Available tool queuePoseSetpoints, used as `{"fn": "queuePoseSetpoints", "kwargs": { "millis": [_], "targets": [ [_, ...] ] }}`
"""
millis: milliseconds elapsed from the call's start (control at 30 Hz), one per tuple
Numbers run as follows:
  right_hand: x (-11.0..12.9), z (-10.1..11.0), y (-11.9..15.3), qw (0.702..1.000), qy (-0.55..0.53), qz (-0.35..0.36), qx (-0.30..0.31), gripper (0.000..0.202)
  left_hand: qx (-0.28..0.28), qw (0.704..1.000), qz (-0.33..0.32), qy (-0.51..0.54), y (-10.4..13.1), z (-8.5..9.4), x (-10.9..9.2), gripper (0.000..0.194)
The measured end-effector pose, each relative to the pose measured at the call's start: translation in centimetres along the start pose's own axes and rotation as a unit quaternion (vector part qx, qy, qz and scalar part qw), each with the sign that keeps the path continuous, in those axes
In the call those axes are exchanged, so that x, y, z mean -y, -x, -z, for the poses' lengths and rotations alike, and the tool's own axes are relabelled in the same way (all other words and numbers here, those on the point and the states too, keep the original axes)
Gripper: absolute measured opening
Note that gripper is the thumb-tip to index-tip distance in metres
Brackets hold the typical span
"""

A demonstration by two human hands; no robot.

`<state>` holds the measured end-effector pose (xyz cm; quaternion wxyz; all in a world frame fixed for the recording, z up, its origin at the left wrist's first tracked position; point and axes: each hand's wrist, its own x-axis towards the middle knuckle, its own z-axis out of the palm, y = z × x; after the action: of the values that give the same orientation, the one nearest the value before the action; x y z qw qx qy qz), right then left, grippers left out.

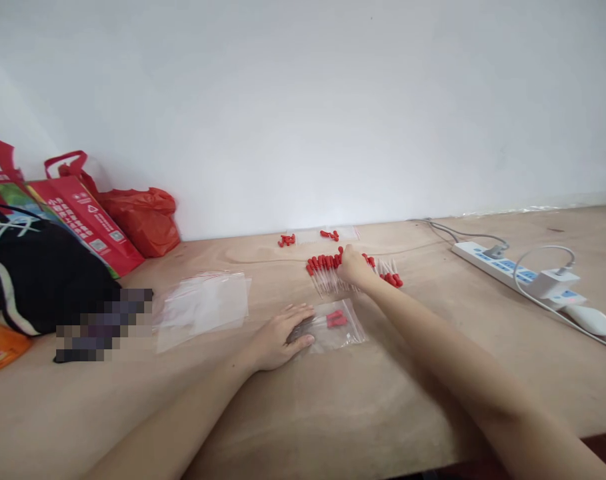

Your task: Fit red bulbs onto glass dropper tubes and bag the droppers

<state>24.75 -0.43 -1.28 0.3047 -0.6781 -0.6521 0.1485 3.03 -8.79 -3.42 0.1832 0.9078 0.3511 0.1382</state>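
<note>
near the table's (pixel 303 427) middle, my left hand (pixel 283 337), thumb spread from fingers, rested on a clear bag (pixel 350 338) holding red-topped droppers (pixel 337 319). just beyond, my right hand (pixel 355 267) curled over the loose dropper row (pixel 323 267); whether it pinched one, i couldn't tell. far off, red bulbs (pixel 287 240) lay by the wall (pixel 303 120).

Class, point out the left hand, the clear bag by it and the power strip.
Left hand (pixel 277 337): head view, back of the hand.
Clear bag (pixel 353 329): head view, bare plastic at its right.
Power strip (pixel 499 267): head view, socketed top.
</note>
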Motion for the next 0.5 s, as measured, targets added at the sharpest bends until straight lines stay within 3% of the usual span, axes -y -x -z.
{"fn": "queuePoseSetpoints", "kwargs": {
  "millis": [67,167,333,500],
  "targets": [
    [-1.4,1.3,0.8,0.999,-0.036,0.017,-0.009,0.050,-0.002,1.000,0.002,0.002,0.0,0.0,-0.1,0.044],
    [-3.8,2.4,2.9,0.980,-0.195,0.010,-0.025,0.060,-0.003,1.000,0.011,0.003,0.0,0.1,-0.2,0.045],
    [-5.7,1.6,6.8,0.889,-0.445,-0.069,-0.077,0.041,-0.004,1.000,0.023,-0.001,0.0,0.1,-0.1,0.045],
    [-4.8,0.1,8.2,0.824,-0.553,-0.109,-0.060,0.026,0.005,0.999,0.039,-0.009,0.0,0.2,-0.4,0.048]
  ]
}}
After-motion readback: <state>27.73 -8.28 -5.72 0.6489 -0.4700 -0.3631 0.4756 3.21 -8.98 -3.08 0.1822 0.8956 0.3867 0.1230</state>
